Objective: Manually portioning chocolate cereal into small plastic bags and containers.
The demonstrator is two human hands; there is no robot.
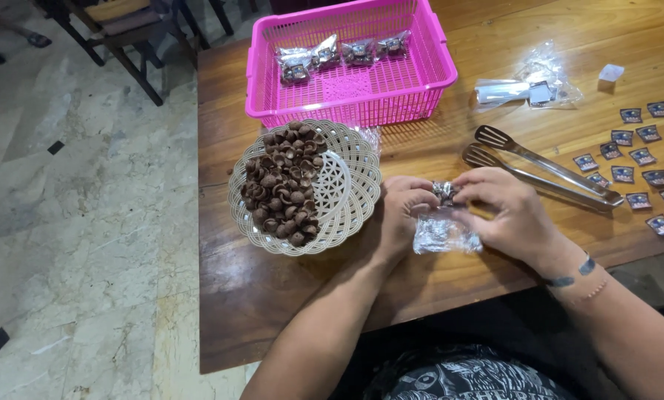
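Note:
My left hand [402, 211] and my right hand [506, 211] meet over the wooden table [272, 296], both pinching the top of a small clear plastic bag [444, 230] that holds dark brown pieces. The bag's lower part rests on the table between my hands. Just left of my left hand stands a cream woven plate [346, 192] with a heap of brown cup-shaped snack pieces [284, 185] on its left half.
A pink plastic basket [421, 78] at the back holds several filled small bags [343, 55]. Metal tongs [546, 170] lie right of my hands. Small dark square labels [643, 159] are spread at the far right, with clear empty bags [528, 89] behind them. Chairs stand on the tiled floor at upper left.

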